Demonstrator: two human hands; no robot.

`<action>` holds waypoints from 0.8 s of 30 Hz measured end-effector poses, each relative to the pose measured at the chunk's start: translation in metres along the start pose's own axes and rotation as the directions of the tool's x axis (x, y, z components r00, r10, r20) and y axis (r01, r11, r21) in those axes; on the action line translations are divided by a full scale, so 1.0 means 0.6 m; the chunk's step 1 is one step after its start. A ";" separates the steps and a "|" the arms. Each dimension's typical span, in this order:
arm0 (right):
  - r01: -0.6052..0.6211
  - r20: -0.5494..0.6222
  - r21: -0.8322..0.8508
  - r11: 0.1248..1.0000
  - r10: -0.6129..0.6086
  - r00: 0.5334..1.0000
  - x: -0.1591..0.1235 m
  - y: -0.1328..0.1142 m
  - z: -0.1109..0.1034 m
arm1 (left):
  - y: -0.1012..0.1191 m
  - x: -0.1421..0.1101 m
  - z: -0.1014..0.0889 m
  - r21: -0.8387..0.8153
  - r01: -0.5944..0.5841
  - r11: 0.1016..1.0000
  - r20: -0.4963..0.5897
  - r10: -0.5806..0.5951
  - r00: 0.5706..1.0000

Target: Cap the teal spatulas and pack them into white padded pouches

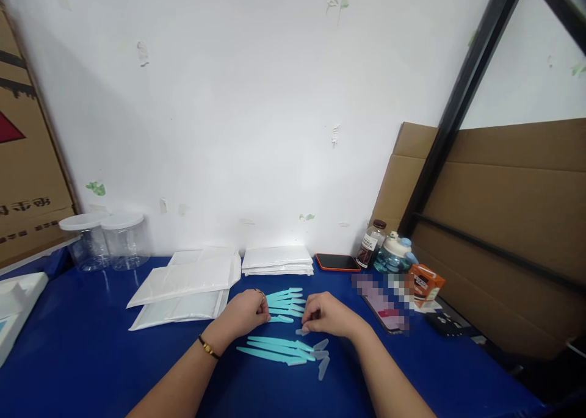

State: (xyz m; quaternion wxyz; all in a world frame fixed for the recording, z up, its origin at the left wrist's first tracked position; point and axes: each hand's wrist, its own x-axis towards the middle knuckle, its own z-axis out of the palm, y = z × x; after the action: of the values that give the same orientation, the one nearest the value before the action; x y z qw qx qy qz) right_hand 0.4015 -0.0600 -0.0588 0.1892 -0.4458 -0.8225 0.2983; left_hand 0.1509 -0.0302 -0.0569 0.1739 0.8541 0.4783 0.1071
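My left hand [247, 312] is curled on the blue table [91, 345], fingers pinched on the end of a teal plastic razor [281, 319]. My right hand [326, 315] is closed too, pinching a small clear cap [302, 331] beside that razor's tip. Just beyond my hands lies a fan of several teal razors [287, 301]. In front of my hands lie three more teal razors [274, 349] side by side, with loose clear caps [322, 357] at their right ends.
White plastic pouches [183, 287] lie left of my hands and a white stack [278, 260] behind. Two clear lidded jars [107, 240] stand far left. A phone [337, 262], bottles [382, 250], an orange box [425, 282] and cardboard [503, 223] fill the right.
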 end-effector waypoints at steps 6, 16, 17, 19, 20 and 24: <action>-0.057 -0.009 -0.040 0.998 0.056 0.998 0.005 0.002 0.009 | 0.007 -0.004 -0.005 0.004 0.015 1.000 0.009 -0.015 1.000; -0.168 -0.070 -0.042 0.985 0.165 0.984 0.007 0.021 0.015 | 0.000 -0.003 0.001 -0.003 -0.002 1.000 0.005 0.002 1.000; -0.176 -0.064 -0.038 0.984 0.173 0.983 0.007 0.024 0.016 | -0.001 -0.002 0.003 -0.003 -0.006 1.000 0.001 0.006 1.000; -0.182 -0.054 -0.011 0.983 0.181 0.982 0.009 0.028 0.019 | -0.002 -0.002 0.005 -0.001 -0.013 1.000 -0.012 0.013 1.000; -0.184 -0.055 0.007 0.983 0.184 0.981 0.010 0.029 0.021 | -0.002 -0.001 0.006 0.000 -0.016 1.000 -0.016 0.016 1.000; -0.165 -0.085 0.056 0.985 0.169 0.982 0.015 0.022 0.027 | -0.002 0.001 0.009 -0.001 -0.023 1.000 -0.007 0.022 1.000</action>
State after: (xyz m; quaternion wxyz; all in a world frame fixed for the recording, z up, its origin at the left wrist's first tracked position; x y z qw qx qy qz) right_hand 0.3956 -0.0519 -0.0795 0.2111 -0.5216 -0.7653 0.3126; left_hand 0.1520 -0.0300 -0.0621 0.1717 0.8590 0.4691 0.1121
